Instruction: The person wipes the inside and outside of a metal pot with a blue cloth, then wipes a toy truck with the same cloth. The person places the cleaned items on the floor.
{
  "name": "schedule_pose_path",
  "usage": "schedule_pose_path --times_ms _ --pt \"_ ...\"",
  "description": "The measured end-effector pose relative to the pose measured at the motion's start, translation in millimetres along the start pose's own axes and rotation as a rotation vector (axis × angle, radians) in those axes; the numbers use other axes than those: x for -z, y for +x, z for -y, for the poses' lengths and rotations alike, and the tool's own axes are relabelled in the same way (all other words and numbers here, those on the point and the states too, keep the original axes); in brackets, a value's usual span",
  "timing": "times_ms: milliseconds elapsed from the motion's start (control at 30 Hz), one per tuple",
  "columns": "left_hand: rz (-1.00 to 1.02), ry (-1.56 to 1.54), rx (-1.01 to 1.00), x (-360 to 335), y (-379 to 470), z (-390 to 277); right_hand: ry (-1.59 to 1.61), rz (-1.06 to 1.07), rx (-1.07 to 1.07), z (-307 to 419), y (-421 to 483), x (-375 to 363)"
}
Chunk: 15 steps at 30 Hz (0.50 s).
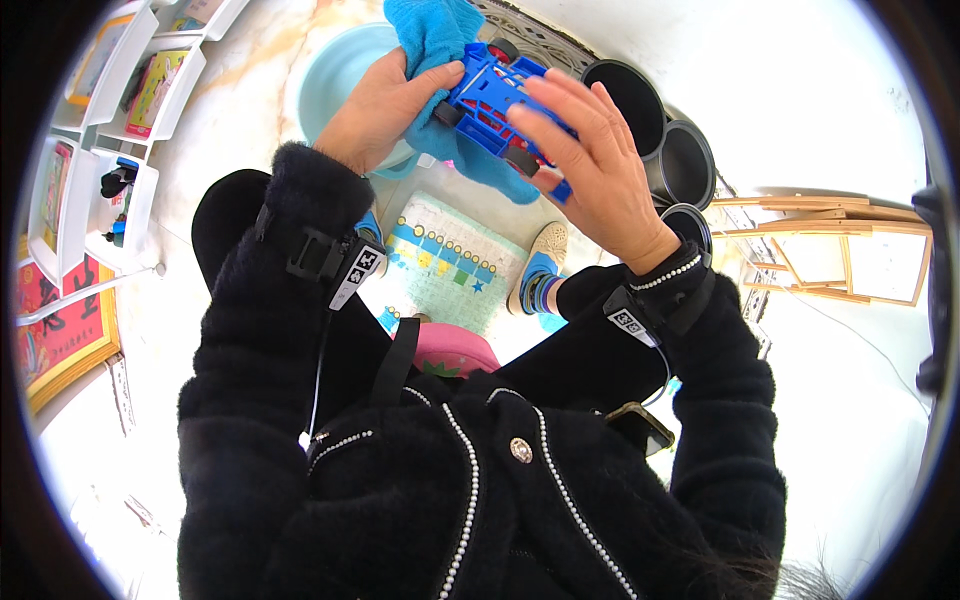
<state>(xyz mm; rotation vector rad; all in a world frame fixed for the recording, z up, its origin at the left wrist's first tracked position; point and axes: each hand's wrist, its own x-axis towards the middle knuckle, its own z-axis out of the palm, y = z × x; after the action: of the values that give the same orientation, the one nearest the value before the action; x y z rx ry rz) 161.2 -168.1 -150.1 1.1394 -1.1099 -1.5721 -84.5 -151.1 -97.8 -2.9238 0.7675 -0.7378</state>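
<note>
A blue toy car [491, 94] with black wheels and red parts shows its underside near the top centre. My left hand [394, 105] grips the car's left end through a blue towel [439, 45], with the thumb on the car body. Part of the towel hangs below the car. My right hand [592, 150] is at the car's other end with its fingers spread; they cover part of that end, and whether they touch it I cannot tell. Behind my left hand and the towel stands a light blue plastic basin [322, 82].
Several black round containers [626, 97] stand by the wall at upper right. Folded wooden frames [840, 225] lean at the right. A white shelf rack [150, 97] with books is at the left. A patterned mat [450, 259] lies between my feet.
</note>
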Motion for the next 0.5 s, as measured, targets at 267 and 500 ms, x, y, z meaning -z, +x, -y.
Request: schedule_pose_path --times_ms 267,500 --pt "-0.216 -0.028 -0.185 3.5 -0.5 4.2 0.631 0.013 -0.568 -17.2 -10.1 -7.2" --pt "-0.214 -0.125 -0.201 -5.9 -2.3 1.2 1.719 -0.064 -0.911 -21.8 -7.4 -0.5"
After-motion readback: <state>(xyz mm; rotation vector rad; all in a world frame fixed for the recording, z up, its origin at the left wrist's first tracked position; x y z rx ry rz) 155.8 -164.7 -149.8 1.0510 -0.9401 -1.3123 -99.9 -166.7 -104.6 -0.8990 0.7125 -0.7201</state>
